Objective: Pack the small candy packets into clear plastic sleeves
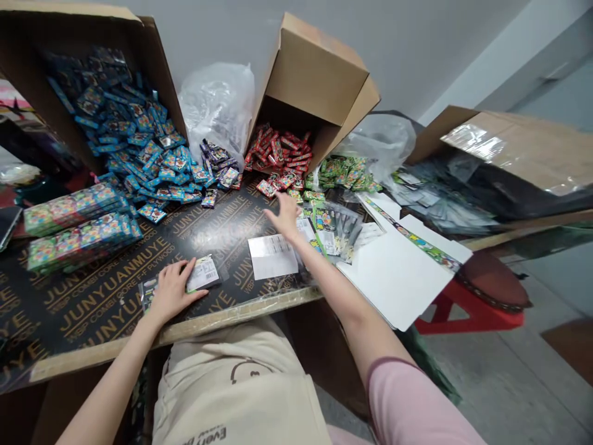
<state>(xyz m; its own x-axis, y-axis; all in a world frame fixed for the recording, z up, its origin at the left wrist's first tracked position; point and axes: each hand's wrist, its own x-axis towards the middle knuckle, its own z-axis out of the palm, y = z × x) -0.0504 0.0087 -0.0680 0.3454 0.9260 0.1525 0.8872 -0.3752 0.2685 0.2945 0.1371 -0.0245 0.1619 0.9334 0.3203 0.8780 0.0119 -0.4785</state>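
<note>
My left hand [173,289] lies over a clear packet with a printed white label [202,272] near the table's front edge. Its thumb is apart from the fingers, which rest on the packet. My right hand [285,217] reaches over the table, thumb spread, with nothing visible in it. Just beyond its fingertips is a pile of small red packets [280,151], some spilling from a cardboard box. Below that hand a white sheet with printing [273,256] lies flat. Several clear bags with green printed cards [330,230] are fanned out beside my right wrist.
Blue packets [143,145] spill from a large box at left. Purple packets [220,164] and green packets [347,173] lie beside the red ones. Stacked packet rows [83,241] stand at left. White flat cartons [398,272] overhang the right edge, near a red stool [467,309].
</note>
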